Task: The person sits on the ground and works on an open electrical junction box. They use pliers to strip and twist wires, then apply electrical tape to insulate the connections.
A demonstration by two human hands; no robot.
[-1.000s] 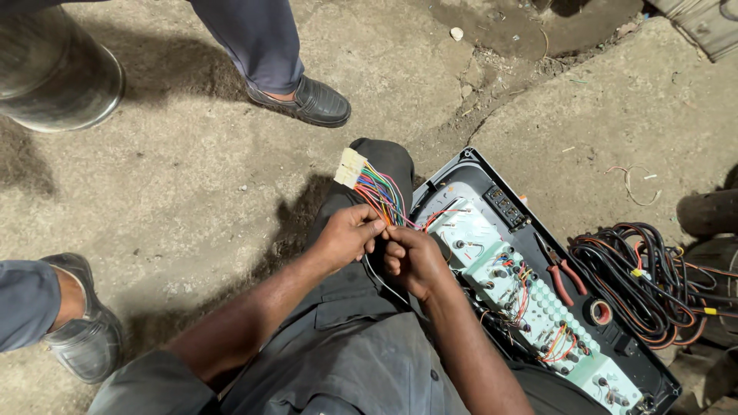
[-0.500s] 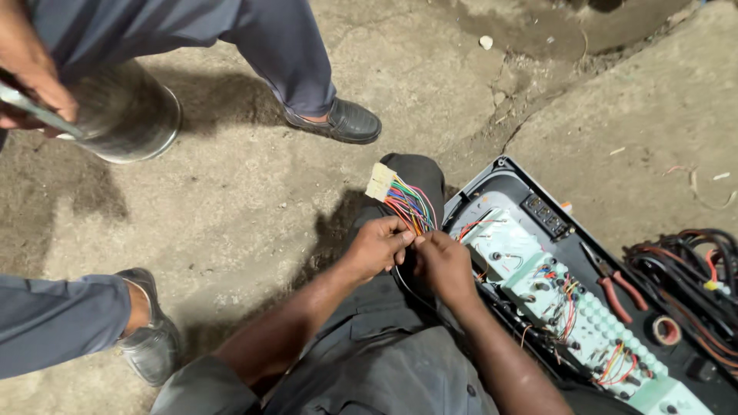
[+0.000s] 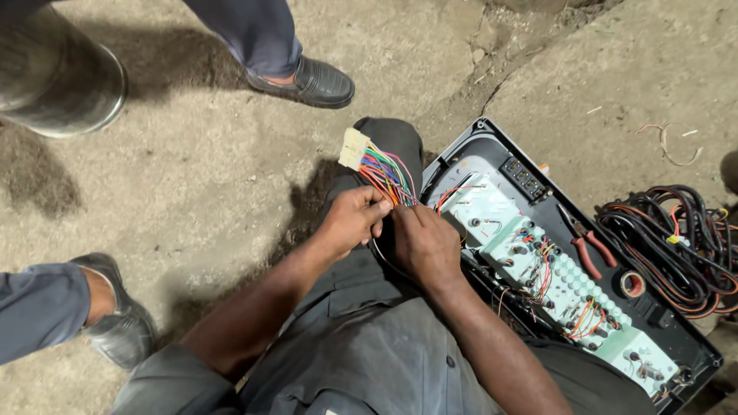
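Note:
My left hand (image 3: 350, 219) and my right hand (image 3: 421, 242) meet over my knee, both pinching a bundle of coloured wires (image 3: 387, 174). The wires end in a cream plastic connector (image 3: 353, 148) that sticks up and to the left of my hands. The bundle runs down from the connector between my fingers toward an open black case (image 3: 478, 146) at my right, which holds a pale green circuit panel (image 3: 538, 265) with small wires and round fittings. My fingertips hide the exact spot where they work on the wires.
Red-handled pliers (image 3: 582, 242) and a roll of tape (image 3: 633, 284) lie in the case. A coil of black and red cable (image 3: 676, 246) sits to its right. A person's black shoes (image 3: 307, 81) (image 3: 115, 323) stand close by. A metal drum (image 3: 54, 73) is at top left.
The view has shifted, so the other person's shoes and the drum sit differently in the picture. My hands stay on the wire bundle with only small finger movement.

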